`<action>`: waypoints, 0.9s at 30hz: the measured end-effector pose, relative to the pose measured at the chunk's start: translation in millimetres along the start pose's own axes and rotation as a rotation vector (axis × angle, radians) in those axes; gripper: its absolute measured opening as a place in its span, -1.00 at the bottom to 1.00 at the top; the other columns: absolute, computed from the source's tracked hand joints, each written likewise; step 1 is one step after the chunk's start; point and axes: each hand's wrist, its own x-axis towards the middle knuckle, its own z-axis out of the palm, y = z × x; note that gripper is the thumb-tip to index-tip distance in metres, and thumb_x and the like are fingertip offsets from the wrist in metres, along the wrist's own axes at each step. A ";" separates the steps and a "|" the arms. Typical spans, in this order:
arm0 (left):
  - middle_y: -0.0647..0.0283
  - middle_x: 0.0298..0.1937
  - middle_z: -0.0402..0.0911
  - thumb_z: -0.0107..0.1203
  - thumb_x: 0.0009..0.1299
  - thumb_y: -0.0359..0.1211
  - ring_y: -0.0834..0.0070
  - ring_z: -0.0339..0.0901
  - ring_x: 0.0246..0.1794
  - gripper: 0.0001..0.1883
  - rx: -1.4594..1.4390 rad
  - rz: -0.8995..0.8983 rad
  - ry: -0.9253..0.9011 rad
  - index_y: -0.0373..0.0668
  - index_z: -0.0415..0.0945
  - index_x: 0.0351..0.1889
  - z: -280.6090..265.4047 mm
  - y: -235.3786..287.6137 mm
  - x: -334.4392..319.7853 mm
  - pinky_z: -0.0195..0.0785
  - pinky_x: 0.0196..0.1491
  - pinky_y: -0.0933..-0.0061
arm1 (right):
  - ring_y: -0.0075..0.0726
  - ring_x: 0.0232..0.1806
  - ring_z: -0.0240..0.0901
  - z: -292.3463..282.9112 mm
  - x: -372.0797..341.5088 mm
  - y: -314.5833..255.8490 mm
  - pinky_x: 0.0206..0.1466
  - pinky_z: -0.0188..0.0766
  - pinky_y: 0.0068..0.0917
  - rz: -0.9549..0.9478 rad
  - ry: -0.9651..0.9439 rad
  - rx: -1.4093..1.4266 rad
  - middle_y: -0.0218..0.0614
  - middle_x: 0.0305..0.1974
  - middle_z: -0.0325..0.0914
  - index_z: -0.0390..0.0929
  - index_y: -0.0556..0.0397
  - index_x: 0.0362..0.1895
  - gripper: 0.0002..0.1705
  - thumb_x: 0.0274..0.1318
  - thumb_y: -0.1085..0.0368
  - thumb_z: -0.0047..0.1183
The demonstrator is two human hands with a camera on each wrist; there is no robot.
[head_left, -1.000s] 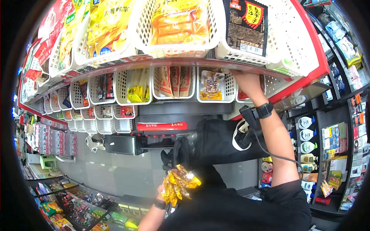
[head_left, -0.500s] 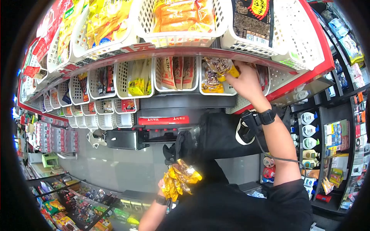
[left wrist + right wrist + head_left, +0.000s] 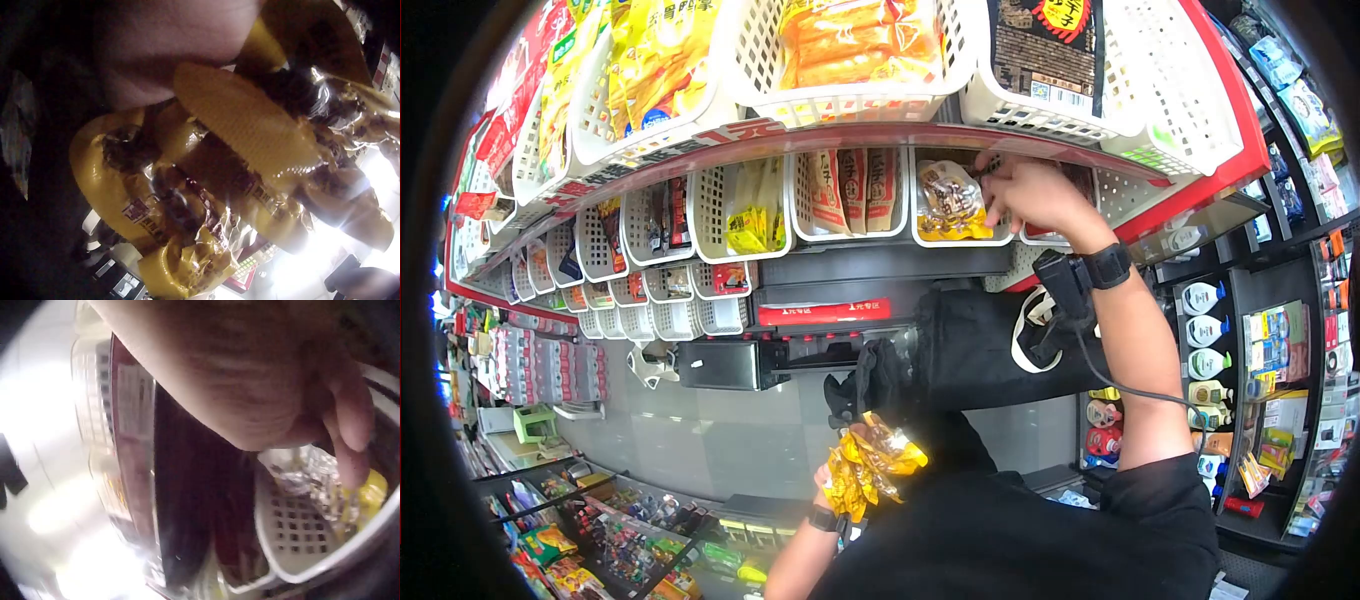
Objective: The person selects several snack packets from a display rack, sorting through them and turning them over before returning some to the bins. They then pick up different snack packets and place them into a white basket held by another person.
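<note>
Down by the torso, my left hand (image 3: 821,486) grips a bunch of yellow-and-brown snack packets (image 3: 868,465). Their crinkled shiny wrappers fill the left wrist view, below the hand (image 3: 175,50). On the lower shelf, my right hand (image 3: 1040,195) reaches into the right part of a white basket (image 3: 960,243). A clear-and-yellow snack packet (image 3: 950,195) lies in that basket, just left of the fingers. From the right wrist, loosely bent fingers (image 3: 353,428) hang over the silvery and yellow packet (image 3: 319,481), overlapping its edge.
Paper-wrapped brown packets (image 3: 855,190) stand in the adjoining basket to the left. Above the right hand runs the upper shelf's red edge (image 3: 880,138), with larger snack bags in baskets. A black bag (image 3: 990,350) is under the right forearm. Bottles (image 3: 1203,330) line shelves at the right.
The right hand came out from under the upper shelf's edge holding a packet, which now lies in the basket beside its loosened fingers. The left hand keeps its bunch almost unmoved.
</note>
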 end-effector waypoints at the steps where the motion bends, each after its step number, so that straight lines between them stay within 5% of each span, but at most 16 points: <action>1: 0.29 -0.11 0.36 0.37 -0.13 0.06 0.29 0.34 0.06 -0.23 0.002 -0.003 0.012 -0.11 0.31 -0.02 0.5 0.1 0.1 0.19 0.21 0.15 | -0.52 -0.61 0.51 1.7 -3.2 -1.7 -0.50 0.44 -0.46 0.024 -0.037 0.003 -0.22 -0.40 0.59 0.40 0.16 0.05 -0.65 0.20 0.31 -0.14; 2: 0.29 -0.10 0.37 0.37 -0.13 0.06 0.28 0.34 0.08 -0.23 0.004 -0.007 0.024 -0.11 0.31 -0.01 1.0 0.2 0.3 0.19 0.22 0.14 | -0.26 -0.45 0.59 7.1 -3.5 1.3 -0.33 0.50 -0.31 -0.061 0.050 -0.121 -0.07 -0.29 0.59 0.39 0.24 0.04 -0.61 0.17 0.27 -0.12; 5: 0.28 -0.07 0.39 0.36 -0.10 0.06 0.26 0.33 0.12 -0.23 -0.020 -0.018 0.044 -0.11 0.32 0.01 -9.1 -1.4 0.0 0.18 0.26 0.11 | 0.02 -0.21 0.56 18.4 2.0 9.2 -0.09 0.46 -0.17 -0.379 0.323 -0.552 0.08 -0.17 0.55 0.39 0.29 0.03 -0.56 0.13 0.24 -0.10; 6: 0.27 -0.06 0.39 0.36 -0.09 0.06 0.25 0.33 0.14 -0.23 -0.036 -0.022 0.037 -0.12 0.32 0.02 -17.8 -2.2 0.4 0.17 0.27 0.10 | 0.17 -0.04 0.45 16.6 1.2 4.0 0.04 0.37 -0.11 -0.348 0.270 -0.425 0.13 -0.13 0.52 0.43 0.21 0.03 -0.55 0.10 0.20 -0.05; 15: 0.22 -0.01 0.43 0.34 -0.05 0.07 0.21 0.33 0.19 -0.23 -0.028 -0.019 -0.098 -0.14 0.33 0.03 3.2 2.2 12.4 0.16 0.30 0.07 | -0.01 -0.10 0.51 9.9 37.0 -2.1 0.00 0.38 -0.19 -0.379 0.246 -0.559 -0.05 -0.09 0.56 0.45 0.05 0.08 -0.60 0.23 0.16 -0.13; 18: 0.21 -0.02 0.43 0.34 -0.04 0.07 0.20 0.34 0.17 -0.24 -0.007 -0.007 -0.051 -0.15 0.33 0.03 12.3 4.0 11.5 0.18 0.28 0.07 | -0.07 -0.07 0.51 13.9 66.2 8.2 0.00 0.38 -0.20 -0.204 0.078 -0.574 -0.10 -0.09 0.57 0.50 0.00 0.02 -0.65 0.23 0.17 -0.14; 21: 0.23 -0.06 0.41 0.35 -0.06 0.07 0.20 0.35 0.14 -0.25 0.013 -0.009 0.025 -0.14 0.33 0.00 20.9 6.1 8.4 0.20 0.26 0.08 | -0.07 -0.04 0.49 7.4 72.0 14.3 0.03 0.38 -0.17 -0.467 0.364 -0.525 -0.14 -0.09 0.58 0.54 -0.05 -0.05 -0.70 0.22 0.20 -0.15; 27: 0.26 -0.12 0.39 0.38 -0.14 0.06 0.22 0.37 0.10 -0.24 0.010 0.011 -0.034 -0.13 0.32 -0.06 14.5 3.6 12.4 0.23 0.23 0.08 | -0.09 -0.10 0.51 9.9 79.9 13.4 0.01 0.38 -0.17 -0.371 0.402 -0.699 -0.16 -0.17 0.59 0.55 -0.02 -0.12 -0.73 0.17 0.26 -0.15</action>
